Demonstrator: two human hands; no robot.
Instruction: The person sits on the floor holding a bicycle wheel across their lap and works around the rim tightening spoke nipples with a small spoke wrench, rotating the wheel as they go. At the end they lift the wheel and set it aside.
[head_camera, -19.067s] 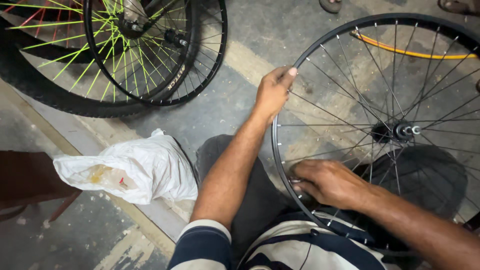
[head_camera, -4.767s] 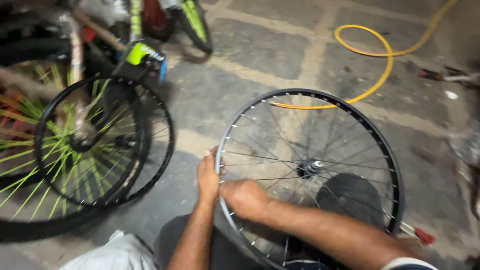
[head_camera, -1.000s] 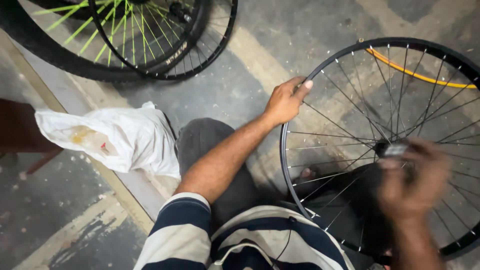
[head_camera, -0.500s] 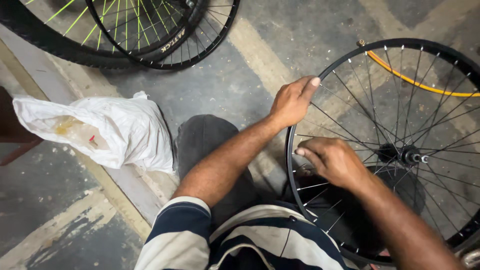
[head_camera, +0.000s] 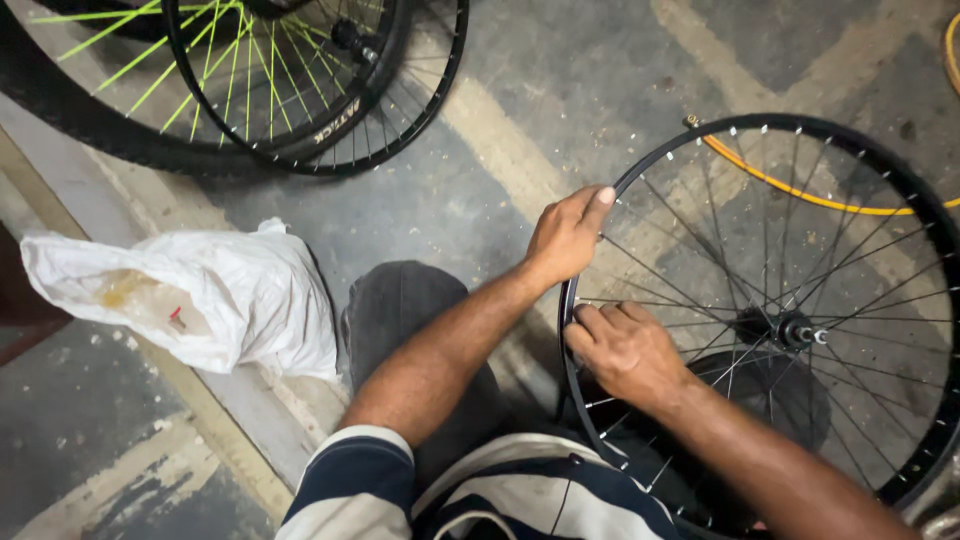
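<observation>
Two hands (head_camera: 600, 290) on upright black bicycle wheel (head_camera: 900, 190), axle roughly level.

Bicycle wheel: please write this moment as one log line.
left hand grips wheel rim | right hand on spokes

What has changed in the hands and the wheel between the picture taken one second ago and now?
The right hand, a blur out by the hub a second ago, has come back left to the spokes just inside the rim. The left hand keeps its grip on the rim's upper left edge. The wheel, the white bag, the yellow hose and the green-spoked wheels lie as before.
</observation>
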